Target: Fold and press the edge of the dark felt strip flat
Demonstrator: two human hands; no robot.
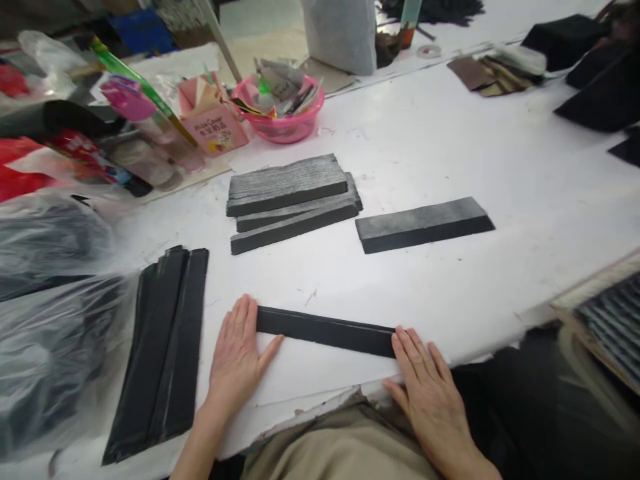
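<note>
A long black strip [325,332] lies folded flat on the white table near its front edge. My left hand [241,350] rests flat over the strip's left end, thumb spread out below it. At the other end, the fingertips of my right hand [423,380] press on the strip, with the thumb apart. Beyond them sits a pile of grey pieces with black edges [290,190]. One more grey and black piece [425,225] lies alone to the right of that pile. Long black folded strips [165,347] are stacked left of my left hand.
Clear plastic bags [60,360] with dark contents cover the left side. At the back stand a pink basket [285,127] of small items, a pink box [215,128] and bottles. Dark fabric pieces [600,87] lie at the back right. The table's front edge [310,407] is near my body.
</note>
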